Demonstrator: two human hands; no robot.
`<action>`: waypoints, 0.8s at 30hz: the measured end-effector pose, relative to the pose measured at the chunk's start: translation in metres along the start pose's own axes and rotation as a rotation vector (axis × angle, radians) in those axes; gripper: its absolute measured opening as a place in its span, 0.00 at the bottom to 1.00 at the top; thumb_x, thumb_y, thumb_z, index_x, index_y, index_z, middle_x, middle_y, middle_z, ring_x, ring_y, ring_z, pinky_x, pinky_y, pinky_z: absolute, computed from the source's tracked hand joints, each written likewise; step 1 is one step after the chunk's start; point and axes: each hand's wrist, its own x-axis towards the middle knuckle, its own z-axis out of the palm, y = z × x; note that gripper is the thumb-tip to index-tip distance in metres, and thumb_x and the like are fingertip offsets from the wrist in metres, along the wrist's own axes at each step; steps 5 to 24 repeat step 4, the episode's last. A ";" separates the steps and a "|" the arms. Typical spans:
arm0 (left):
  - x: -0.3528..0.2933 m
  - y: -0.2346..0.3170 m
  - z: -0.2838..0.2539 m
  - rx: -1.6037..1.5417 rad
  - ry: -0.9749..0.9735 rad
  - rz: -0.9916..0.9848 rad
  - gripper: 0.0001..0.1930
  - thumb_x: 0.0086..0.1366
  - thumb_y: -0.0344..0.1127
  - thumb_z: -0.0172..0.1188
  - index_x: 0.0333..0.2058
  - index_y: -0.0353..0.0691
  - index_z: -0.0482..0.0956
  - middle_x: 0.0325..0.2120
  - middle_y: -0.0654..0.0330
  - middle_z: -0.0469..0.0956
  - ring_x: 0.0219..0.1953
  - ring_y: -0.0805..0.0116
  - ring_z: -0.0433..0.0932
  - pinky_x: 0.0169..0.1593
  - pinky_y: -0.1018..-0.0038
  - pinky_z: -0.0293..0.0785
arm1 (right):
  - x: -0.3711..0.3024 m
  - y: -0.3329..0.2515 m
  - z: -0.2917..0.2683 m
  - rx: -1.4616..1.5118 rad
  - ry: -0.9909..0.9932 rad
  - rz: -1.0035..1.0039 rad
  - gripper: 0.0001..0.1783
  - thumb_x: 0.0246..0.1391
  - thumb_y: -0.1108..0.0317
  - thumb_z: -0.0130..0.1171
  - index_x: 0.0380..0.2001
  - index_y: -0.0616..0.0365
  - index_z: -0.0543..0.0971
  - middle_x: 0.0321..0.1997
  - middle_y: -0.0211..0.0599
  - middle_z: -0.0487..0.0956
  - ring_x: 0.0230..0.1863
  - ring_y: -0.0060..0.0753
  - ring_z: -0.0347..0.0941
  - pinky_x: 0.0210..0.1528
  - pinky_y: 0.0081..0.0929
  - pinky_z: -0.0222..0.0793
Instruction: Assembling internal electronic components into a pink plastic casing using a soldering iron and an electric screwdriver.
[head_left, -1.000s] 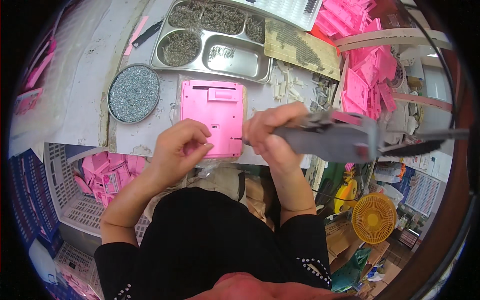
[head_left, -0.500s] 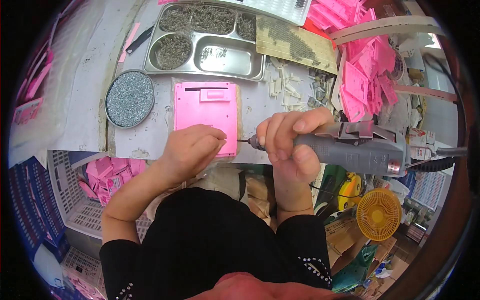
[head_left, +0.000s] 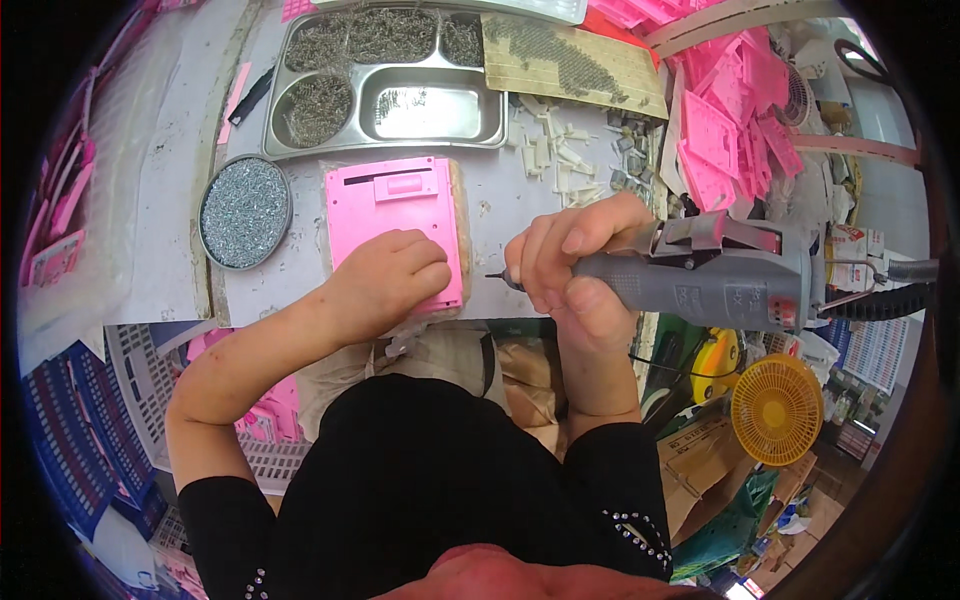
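Observation:
A pink plastic panel [head_left: 375, 220] with a dark slot and a raised tab near its far end lies on a padded, film-wrapped base [head_left: 461, 240] at the table's front. My left hand [head_left: 390, 283] rests over its near half, fingers curled in; the fingertips and anything between them are hidden. My right hand [head_left: 578, 262] is wrapped round a grey electric screwdriver [head_left: 690, 288], held level with its bit pointing left. The bit's tip stands a little to the right of the panel, apart from it.
A round dish of small metal screws [head_left: 245, 213] stands left of the panel. Behind it sits a steel compartment tray [head_left: 378, 150] of springs. White plastic pieces [head_left: 545, 155] and a card with small dark parts [head_left: 640, 88] lie at the back; pink parts [head_left: 712, 150] are heaped at right.
The screwdriver bit has drawn back to the right, off the panel's edge. My left hand has turned from a pinch by the bit to curled fingers over the panel. The view has shifted slightly.

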 end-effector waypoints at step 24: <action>-0.005 0.000 0.002 -0.057 -0.034 -0.132 0.13 0.49 0.28 0.64 0.36 0.40 0.74 0.43 0.55 0.78 0.43 0.53 0.78 0.46 0.63 0.77 | -0.004 -0.001 -0.005 -0.038 0.023 0.011 0.20 0.59 0.59 0.68 0.43 0.53 0.68 0.20 0.26 0.67 0.19 0.25 0.65 0.33 0.32 0.69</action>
